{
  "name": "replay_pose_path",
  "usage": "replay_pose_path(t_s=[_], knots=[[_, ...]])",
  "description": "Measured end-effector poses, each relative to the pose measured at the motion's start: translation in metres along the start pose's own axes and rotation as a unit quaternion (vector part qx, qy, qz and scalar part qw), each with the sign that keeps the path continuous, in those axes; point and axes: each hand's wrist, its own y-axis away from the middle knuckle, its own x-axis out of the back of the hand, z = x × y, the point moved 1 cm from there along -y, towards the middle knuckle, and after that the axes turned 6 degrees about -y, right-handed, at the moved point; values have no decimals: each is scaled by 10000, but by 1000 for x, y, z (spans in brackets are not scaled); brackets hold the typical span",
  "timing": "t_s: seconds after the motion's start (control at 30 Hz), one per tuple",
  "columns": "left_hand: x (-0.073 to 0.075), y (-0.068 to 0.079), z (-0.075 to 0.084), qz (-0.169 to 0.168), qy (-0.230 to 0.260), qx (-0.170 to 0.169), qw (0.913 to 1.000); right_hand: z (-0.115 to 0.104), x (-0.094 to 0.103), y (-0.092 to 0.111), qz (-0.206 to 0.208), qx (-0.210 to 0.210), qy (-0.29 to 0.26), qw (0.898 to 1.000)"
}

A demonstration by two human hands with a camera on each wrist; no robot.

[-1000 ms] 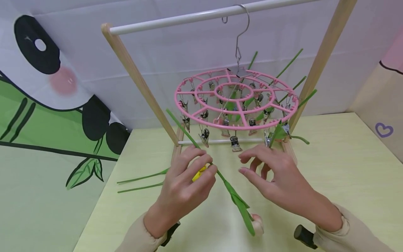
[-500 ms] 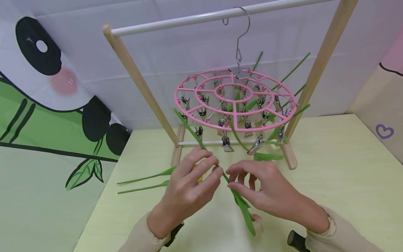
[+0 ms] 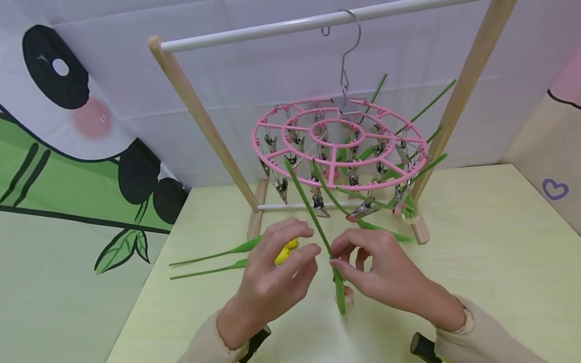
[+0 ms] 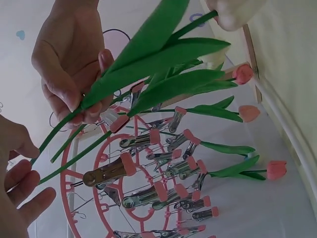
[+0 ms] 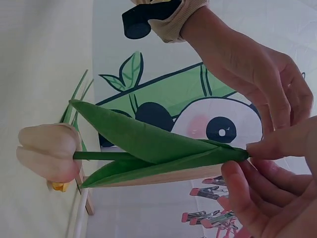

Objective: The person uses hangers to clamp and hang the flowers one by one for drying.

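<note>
My right hand [image 3: 381,262] pinches an artificial tulip [image 3: 339,292] between thumb and fingers, just below its leaves. The tulip hangs head down over the table, its stem slanting up toward the clip hanger. In the right wrist view its cream-pink bloom [image 5: 49,151] and two long leaves [image 5: 133,134] show. My left hand [image 3: 277,277] is beside the stem with fingers parted and nothing gripped. Just beyond the hands hangs a round pink clip hanger [image 3: 333,174] with metal clips [image 3: 319,204]. Several tulips are clipped to its right side, including a red one [image 4: 243,74].
The hanger's hook [image 3: 351,38] sits on the white rod [image 3: 254,34] of a wooden stand [image 3: 199,116]. Two more tulips with yellow blooms [image 3: 285,253] lie on the table [image 3: 490,242] behind my left hand. A printed cloth [image 3: 104,55] backs the table.
My right hand came left and took hold of the tulip's stem. The left hand let go of it. The tulip turned more upright, and the hanger rotated a little.
</note>
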Motion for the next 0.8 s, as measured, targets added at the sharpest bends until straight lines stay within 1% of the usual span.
replay_pose_path(t_s=[0.07,0.2,0.3,0.37,0.47,0.6,0.7,0.73,0.8], knots=[[0,-1,1,111,274,214,9993,1,-1,0,54,31,-52,10000],[-3,-3,3,436,720,500,9952,2,-5,0,145,241,-134,9995],[-5,-3,6,523,1035,789,9901,2,-7,0,217,348,-81,9991],[-7,-1,8,473,1270,1053,9852,2,-7,1,276,416,-19,9988],[-11,3,10,434,1717,1477,9731,2,-9,1,327,490,82,9982],[-15,9,11,381,2206,2163,9503,2,-11,0,323,514,224,9979],[-16,12,11,355,2392,2562,9359,1,-12,-1,307,529,290,9977],[-16,13,11,355,2420,2671,9321,1,-13,-1,307,519,318,9977],[-15,14,10,366,2426,2828,9273,1,-12,-2,347,523,392,9973]])
